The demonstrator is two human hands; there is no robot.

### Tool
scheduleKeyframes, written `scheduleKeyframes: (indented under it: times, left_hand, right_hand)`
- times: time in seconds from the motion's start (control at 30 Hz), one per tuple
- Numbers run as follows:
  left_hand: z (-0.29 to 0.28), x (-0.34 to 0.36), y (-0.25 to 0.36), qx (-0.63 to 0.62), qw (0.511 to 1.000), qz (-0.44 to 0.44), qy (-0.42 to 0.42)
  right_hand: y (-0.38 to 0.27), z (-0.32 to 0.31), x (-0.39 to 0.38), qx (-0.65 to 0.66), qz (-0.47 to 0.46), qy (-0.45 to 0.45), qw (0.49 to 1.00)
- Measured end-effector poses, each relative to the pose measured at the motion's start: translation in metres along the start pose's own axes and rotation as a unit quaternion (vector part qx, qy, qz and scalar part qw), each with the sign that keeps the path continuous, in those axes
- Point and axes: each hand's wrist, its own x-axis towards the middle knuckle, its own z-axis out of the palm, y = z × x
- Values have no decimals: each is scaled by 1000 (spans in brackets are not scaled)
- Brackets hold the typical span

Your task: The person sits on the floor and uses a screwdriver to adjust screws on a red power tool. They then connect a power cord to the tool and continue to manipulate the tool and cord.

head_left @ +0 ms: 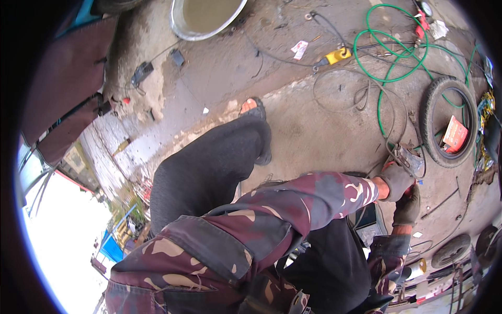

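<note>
My left hand (395,181), in a grey glove, reaches across to the right, its fingers closed on a shiny grey piece (409,158) whose kind I cannot make out. Just below it, my right hand (408,205), gloved too, has its fingertips curled close against the left hand. What the right hand pinches is hidden. Thin dark cable runs past both hands. Beyond them a bicycle or motorcycle tyre (430,121) lies flat on the concrete, with an orange-red packet (456,135) inside its ring.
A green hose (380,110) lies coiled at the far right, near a yellow tool (337,55) with a cord. At the back stands a metal basin (183,34) of murky water. A thin rod (440,204) and another wheel (452,250) are at the right.
</note>
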Motion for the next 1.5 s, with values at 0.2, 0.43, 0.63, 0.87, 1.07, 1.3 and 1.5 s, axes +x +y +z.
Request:
scheduleKeyframes:
  times: [0.2, 0.43, 0.63, 0.87, 1.07, 1.3, 1.5]
  left_hand:
    - [-49, -81, -27, -29, 998, -38, 31]
    - [-204, -252, -197, -61, 949, -302, 70]
    - [-265, -577, -262, -97, 771, -536, 331]
    - [12, -803, -129, -231, 613, -721, 225]
    - [179, -677, -28, -251, 762, -597, 33]
    - [190, -552, -81, -450, 625, -622, 141]
    - [230, -521, -110, -429, 586, -659, 198]
  right_hand:
    - [31, -20, 40, 36, 36, 5, 999]
    - [4, 18, 13, -196, 123, 79, 970]
    - [-51, 112, -39, -451, 105, -54, 885]
    - [-87, 235, -109, -453, -12, -224, 863]
    - [-58, 264, -187, -462, 5, -267, 846]
    - [24, 245, -234, -491, 35, -304, 816]
    - [76, 270, -253, -574, 56, -311, 755]
